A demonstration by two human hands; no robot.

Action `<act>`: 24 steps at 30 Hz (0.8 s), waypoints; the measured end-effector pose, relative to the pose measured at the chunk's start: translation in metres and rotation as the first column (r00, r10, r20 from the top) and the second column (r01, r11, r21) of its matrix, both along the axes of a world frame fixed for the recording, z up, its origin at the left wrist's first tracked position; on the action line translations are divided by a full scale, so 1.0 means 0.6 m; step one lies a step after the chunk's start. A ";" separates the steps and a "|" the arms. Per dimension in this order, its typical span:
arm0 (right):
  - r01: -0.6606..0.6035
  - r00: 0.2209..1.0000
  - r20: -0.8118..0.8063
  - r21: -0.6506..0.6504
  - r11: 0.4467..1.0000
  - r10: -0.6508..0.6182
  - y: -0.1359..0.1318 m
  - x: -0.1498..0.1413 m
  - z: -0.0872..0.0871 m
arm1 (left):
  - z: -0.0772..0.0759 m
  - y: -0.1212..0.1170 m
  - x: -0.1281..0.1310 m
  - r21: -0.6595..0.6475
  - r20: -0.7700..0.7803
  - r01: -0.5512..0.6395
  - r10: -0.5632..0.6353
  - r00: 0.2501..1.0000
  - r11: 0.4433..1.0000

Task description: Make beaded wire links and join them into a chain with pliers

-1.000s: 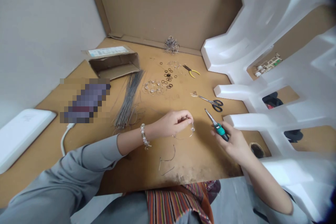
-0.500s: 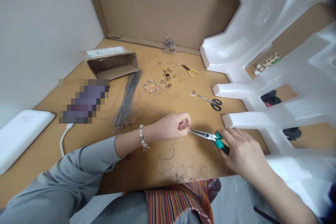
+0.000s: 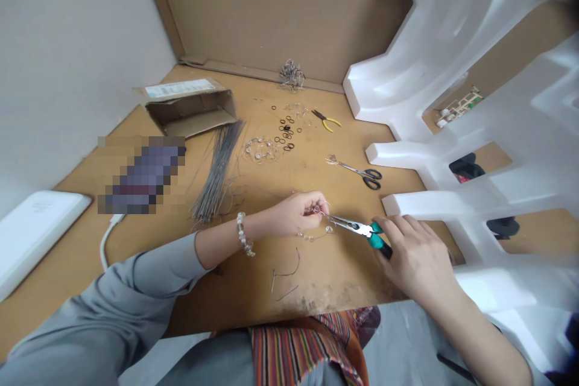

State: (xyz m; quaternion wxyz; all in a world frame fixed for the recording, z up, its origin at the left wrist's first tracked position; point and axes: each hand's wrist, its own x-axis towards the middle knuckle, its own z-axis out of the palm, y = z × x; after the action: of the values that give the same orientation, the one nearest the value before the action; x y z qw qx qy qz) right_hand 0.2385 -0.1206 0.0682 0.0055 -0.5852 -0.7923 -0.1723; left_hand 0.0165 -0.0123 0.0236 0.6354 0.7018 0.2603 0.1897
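My left hand [image 3: 301, 214] pinches a thin wire strung with clear beads; a beaded stretch of the wire [image 3: 309, 237] hangs below the fingers. My right hand [image 3: 414, 253] is wrapped round the green and black handles of long-nose pliers [image 3: 359, 228]. The pliers' tips reach the wire just right of my left fingertips; whether the jaws grip it is too small to tell. Beyond the hands lie a beaded wire ring [image 3: 261, 149], several small dark rings [image 3: 286, 128] and black-handled scissors [image 3: 362, 174]. Loose bent wires [image 3: 286, 274] rest near the table's front edge.
A bundle of grey wires [image 3: 217, 178] lies left of centre, before an open cardboard box [image 3: 192, 113]. Yellow-handled pliers [image 3: 328, 120] and a wire tangle [image 3: 292, 75] are farther back. White moulded foam [image 3: 402, 208] borders the right; a white device [image 3: 40, 235] is left.
My left hand has turned slightly, and the beaded wire now shows hanging below it. The pliers' tips have shifted a little up and right, with the right hand following.
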 end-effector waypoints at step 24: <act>0.126 0.992 -0.015 0.034 0.991 -0.125 -0.003 0.000 -0.012 | -0.014 -0.005 0.007 -0.192 0.198 -0.005 0.044 0.979 0.981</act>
State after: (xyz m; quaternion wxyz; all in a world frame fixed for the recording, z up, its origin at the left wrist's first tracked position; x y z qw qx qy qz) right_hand 0.2387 -0.1224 0.0608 0.0101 -0.6349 -0.7508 -0.1822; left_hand 0.0207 -0.0153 0.0149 0.7202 0.6118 0.2203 0.2418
